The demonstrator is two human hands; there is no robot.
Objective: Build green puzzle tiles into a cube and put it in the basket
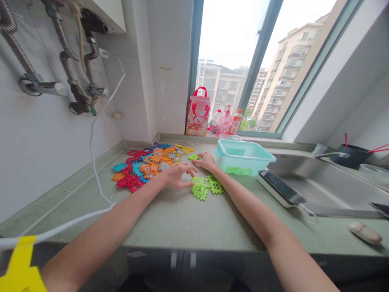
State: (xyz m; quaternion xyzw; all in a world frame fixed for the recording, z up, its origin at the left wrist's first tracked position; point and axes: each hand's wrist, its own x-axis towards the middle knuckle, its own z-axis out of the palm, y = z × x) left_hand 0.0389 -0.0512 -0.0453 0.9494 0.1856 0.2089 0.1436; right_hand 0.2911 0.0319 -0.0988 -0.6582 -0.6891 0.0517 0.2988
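Note:
A heap of flat plastic building tiles (146,166) in red, orange, blue, grey and yellow lies on the green counter (182,219) near the back left corner. My left hand (175,175) rests palm down at the heap's right edge, fingers spread, touching a small group of green tiles (206,186). Farther back, my right hand (206,160) lies flat on the counter, its fingertips at a single green tile (193,157). Neither hand grips anything. A mint-green plastic tub (243,156) with green tiles inside stands just right of my right hand.
A phone (281,186) lies on a white slab by the steel sink (322,182). A white cable (94,170) trails over the counter's left side. Bottles (226,121) and a red-and-white bag (198,111) stand on the window sill. Pipes run down the left wall.

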